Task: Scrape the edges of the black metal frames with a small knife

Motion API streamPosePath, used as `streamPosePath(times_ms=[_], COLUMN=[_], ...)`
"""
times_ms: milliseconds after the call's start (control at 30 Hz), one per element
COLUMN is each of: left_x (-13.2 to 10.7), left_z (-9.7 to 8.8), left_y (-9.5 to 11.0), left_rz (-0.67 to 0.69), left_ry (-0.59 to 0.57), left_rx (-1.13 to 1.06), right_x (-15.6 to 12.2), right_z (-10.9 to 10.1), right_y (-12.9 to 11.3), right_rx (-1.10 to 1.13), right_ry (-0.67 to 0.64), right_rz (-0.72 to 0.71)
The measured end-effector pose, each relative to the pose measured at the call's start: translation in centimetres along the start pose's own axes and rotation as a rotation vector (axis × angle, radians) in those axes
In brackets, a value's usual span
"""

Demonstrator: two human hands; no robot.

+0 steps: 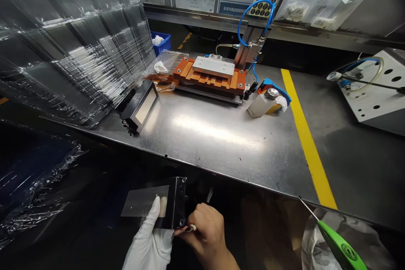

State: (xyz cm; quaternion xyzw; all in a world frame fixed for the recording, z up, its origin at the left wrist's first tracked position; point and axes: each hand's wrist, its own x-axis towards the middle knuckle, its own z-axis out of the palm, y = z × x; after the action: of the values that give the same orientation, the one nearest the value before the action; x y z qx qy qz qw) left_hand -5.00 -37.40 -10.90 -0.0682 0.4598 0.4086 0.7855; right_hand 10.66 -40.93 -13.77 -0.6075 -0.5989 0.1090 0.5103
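Observation:
My left hand (pixel 150 236), in a white glove, grips a black plastic housing (pixel 172 202) below the table's front edge. Its thumb lies across the clear rectangular window of the housing. Close against the housing's right side is my bare right hand (pixel 205 230), with fingers curled round a slim tool. A knurled metal end of that tool (pixel 209 195) sticks up above the knuckles; its working tip is hidden. Another black housing with a window (pixel 141 107) stands tilted on the metal table (pixel 209 135), left of the orange fixture.
Stacked clear plastic trays (pixel 76 46) fill the left. An orange press fixture (pixel 210 76) with blue air hoses stands at the back. Right of it is a white bottle (pixel 263 102). A green-handled pick (pixel 341 244) points upward at lower right. Yellow tape (pixel 306 135) crosses the table.

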Motion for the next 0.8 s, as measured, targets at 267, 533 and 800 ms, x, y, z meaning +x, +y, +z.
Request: streamPosePath(times_ms=[267, 533, 800], left_x=[-0.6, -0.8, 0.8], left_z=[2.6, 4.1, 2.6], left_y=[0.7, 0.5, -1.5], left_rz=[-0.067, -0.018, 0.170], left_ry=[-0.039, -0.005, 0.131], left_rx=[0.038, 0.068, 0.135], right_x=[0.6, 1.0, -1.6], right_z=[1.0, 1.2, -1.3], right_y=[-0.4, -0.4, -1.1], right_rx=[-0.055, -0.046, 0.471], right_ry=[0.114, 0.133, -0.316], right_rz=[0.029, -0.039, 0.728])
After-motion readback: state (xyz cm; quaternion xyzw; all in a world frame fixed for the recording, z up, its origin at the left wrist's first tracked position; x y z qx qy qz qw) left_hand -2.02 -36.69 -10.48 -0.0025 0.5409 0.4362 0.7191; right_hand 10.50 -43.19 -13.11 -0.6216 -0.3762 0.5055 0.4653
